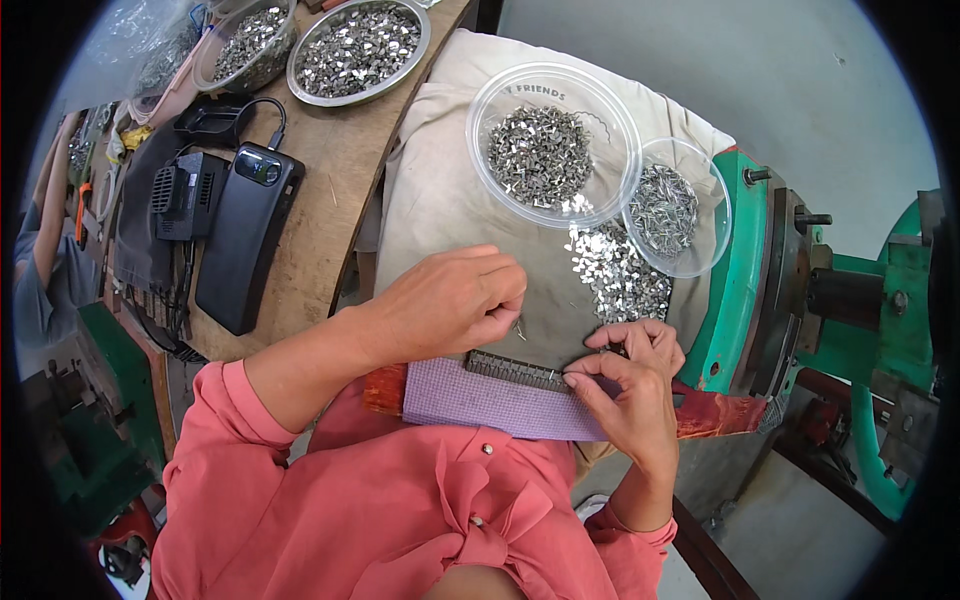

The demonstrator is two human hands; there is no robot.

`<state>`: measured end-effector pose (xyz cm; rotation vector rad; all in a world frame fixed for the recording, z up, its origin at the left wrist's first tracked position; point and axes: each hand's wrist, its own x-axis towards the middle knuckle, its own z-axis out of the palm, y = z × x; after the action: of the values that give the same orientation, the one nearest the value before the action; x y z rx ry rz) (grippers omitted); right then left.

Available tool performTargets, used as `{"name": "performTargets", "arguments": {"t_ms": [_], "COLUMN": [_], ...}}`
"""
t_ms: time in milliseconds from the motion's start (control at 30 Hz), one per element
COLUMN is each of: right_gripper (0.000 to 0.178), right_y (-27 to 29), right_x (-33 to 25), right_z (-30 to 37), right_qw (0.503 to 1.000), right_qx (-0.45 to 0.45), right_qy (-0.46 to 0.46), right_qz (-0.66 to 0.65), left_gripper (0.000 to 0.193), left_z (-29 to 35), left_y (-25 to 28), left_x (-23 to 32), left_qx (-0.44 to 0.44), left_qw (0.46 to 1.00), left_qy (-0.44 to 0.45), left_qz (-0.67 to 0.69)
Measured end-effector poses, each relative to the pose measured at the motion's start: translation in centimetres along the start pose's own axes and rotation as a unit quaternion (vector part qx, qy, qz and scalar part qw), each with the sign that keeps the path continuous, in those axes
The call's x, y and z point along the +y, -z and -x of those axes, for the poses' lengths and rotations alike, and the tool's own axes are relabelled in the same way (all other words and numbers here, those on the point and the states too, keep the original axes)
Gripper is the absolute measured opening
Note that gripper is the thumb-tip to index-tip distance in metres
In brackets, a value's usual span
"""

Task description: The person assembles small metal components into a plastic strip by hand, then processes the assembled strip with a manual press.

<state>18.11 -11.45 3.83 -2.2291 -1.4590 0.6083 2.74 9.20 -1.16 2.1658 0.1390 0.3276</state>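
Note:
A dark, narrow slotted metal bar (515, 371) lies on a purple textured pad (480, 400) across my lap. My right hand (640, 385) is at the bar's right end, thumb and forefinger closed on it. A small bright piece stands up from the bar near those fingertips. Small dark bits show among its other curled fingers. Just above the bar's left part, my left hand (455, 300) is closed with its fingers curled under; what it may hold is hidden. A thin metal pin (519, 330) shows beside its fingertips. Loose shiny metal pieces (620, 275) lie beyond my right hand.
A clear round tub (478, 165) of metal pieces and a smaller tub (722, 235) of pins stand on the cloth (425, 200). A power bank (245, 245) and metal bowl (292, 75) occupy the left bench. Green machinery (735, 270) borders the right. Another person's arm (50, 210) appears far left.

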Motion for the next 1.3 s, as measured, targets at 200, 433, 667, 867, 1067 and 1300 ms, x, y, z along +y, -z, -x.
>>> {"name": "performTargets", "arguments": {"t_ms": [200, 433, 667, 867, 1067, 1300], "right_gripper": [0.016, 0.020, 0.015, 0.008, 0.007, 0.011], "right_y": [0.1, -0.9, -2.2, -2.4, -1.1, -1.7], "right_x": [-0.1, -2.0, -2.2, -1.9, -1.3, -1.6], "right_z": [-0.1, -2.2, -3.0, -3.0, -2.4, -2.1], "right_qw": [1.000, 0.983, 0.974, 0.968, 0.993, 0.997], "right_qx": [0.015, 0.159, 0.159, 0.153, 0.066, 0.003], "right_qy": [0.002, 0.014, 0.002, 0.000, 0.032, 0.065], "right_qz": [-0.011, -0.090, -0.164, -0.199, -0.090, -0.048], "left_gripper": [0.015, 0.030, 0.036, 0.039, 0.044, 0.043], "left_z": [-0.2, -0.3, -0.3, -0.1, 0.0, 0.1], "left_y": [0.4, 0.4, 0.1, -0.4, 0.0, 0.1], "left_x": [1.1, 2.1, 2.1, 2.1, 1.3, 1.2], "left_qx": [-0.003, -0.065, -0.046, -0.039, 0.025, 0.043], "left_qw": [0.994, 0.952, 0.933, 0.913, 0.958, 0.972], "left_qy": [0.052, 0.132, 0.138, 0.164, 0.128, 0.111], "left_qz": [0.098, 0.267, 0.328, 0.371, 0.257, 0.205]}}
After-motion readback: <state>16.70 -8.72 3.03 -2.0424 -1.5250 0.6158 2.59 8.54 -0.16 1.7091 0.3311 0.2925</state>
